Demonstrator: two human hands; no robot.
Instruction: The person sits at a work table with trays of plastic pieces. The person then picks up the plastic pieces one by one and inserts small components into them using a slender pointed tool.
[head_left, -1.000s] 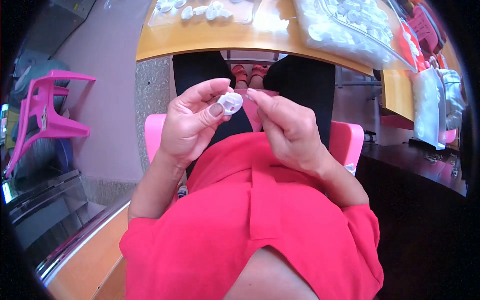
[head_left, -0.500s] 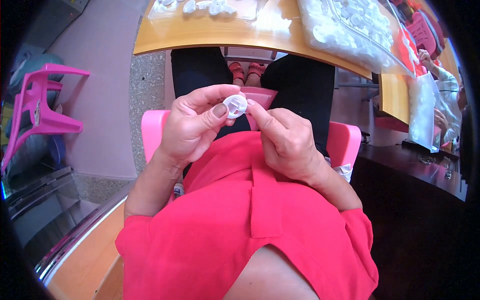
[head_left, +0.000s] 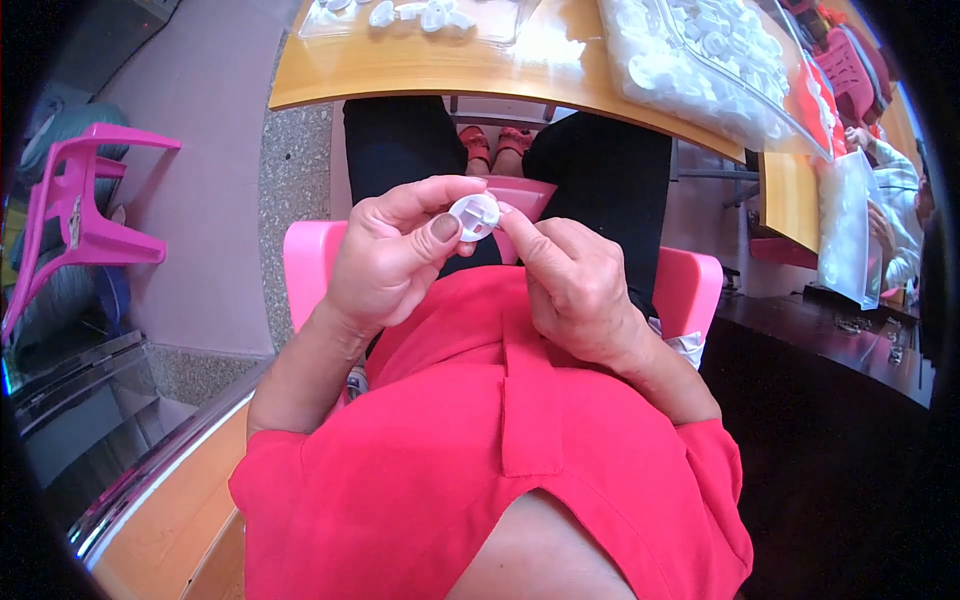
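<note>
A curved wooden table (head_left: 420, 75) bearing clear bags of white parts (head_left: 720, 70) stands over a pale floor with a pink chair (head_left: 85, 215), while the left hand (head_left: 395, 260) pinches a small white round cap (head_left: 474, 216) above the lap, the right hand (head_left: 570, 285) fingertips apparently touching its edge.

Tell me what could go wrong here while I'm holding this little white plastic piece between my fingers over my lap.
The small white round part is pinched only at the fingertips of your left hand and right hand, above the gap between your knees; a slip could drop it to the floor under the wooden table. It's also held away from the table, so nothing would catch it. The clear bag of white parts lies near the table's edge and might slide off if nudged.
</note>
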